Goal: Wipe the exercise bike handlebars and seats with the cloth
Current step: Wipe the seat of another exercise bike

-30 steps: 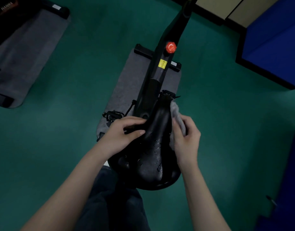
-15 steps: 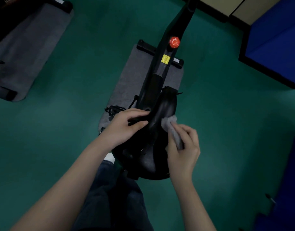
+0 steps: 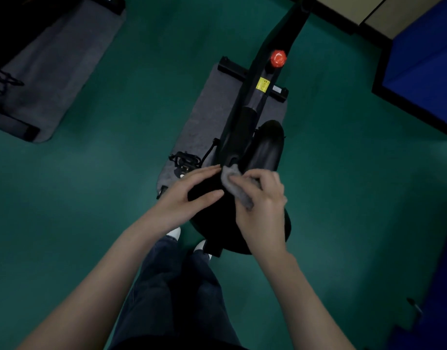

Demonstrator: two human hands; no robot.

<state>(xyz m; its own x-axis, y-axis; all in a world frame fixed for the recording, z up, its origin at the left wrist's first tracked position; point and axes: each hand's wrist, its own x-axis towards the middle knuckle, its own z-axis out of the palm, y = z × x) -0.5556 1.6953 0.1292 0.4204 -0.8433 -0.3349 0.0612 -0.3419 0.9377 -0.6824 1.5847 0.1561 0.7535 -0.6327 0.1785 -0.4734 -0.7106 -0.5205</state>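
The black bike seat (image 3: 265, 150) lies below me, its narrow nose pointing away. My left hand (image 3: 189, 198) grips the seat's left side, fingers over the top and thumb underneath. My right hand (image 3: 263, 203) holds a grey cloth (image 3: 233, 184) bunched in its curled fingers and presses it onto the seat's middle, just beside my left fingertips. The wide rear of the seat is largely hidden under both hands. The handlebars are out of view.
The bike's black frame (image 3: 265, 72) with a red knob (image 3: 278, 58) runs up and away, standing on a grey mat (image 3: 204, 122) on green floor. A pedal (image 3: 186, 160) sticks out left. Another grey mat (image 3: 53, 61) lies far left; blue padding (image 3: 424, 59) stands at right.
My right hand has carried the cloth from the seat's right edge leftward across the top to the middle. My left hand keeps its grip on the left side.
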